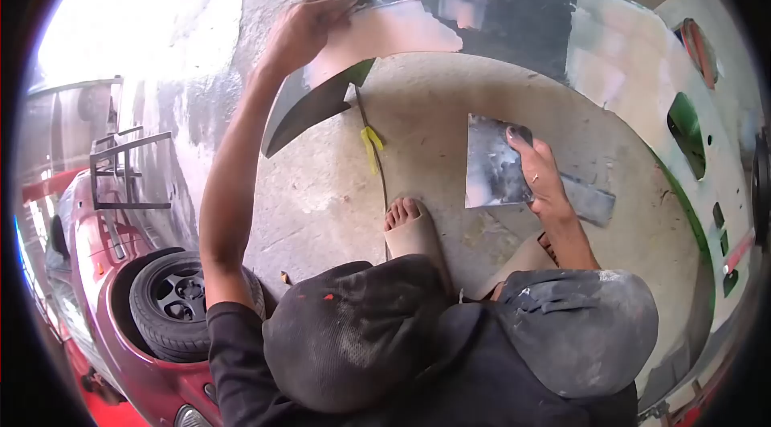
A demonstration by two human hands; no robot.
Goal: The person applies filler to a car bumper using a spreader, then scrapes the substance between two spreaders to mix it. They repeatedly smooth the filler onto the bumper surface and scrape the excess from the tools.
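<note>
Holding a dark spreader [362,0] at the curved car panel's [514,25] upper-left end, left fingers [325,11] pinch tight. Right fingers [526,150] clamp the smeared plate [491,166]. Uneven pressure could ridge the pink filler [385,35]; tilting the plate could spill paste.

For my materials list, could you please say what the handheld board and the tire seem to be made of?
Board: perhaps metal or plastic, thin, its finish masked by grey smears. Tire: apparently matte black rubber, by its grooved tread.
</note>
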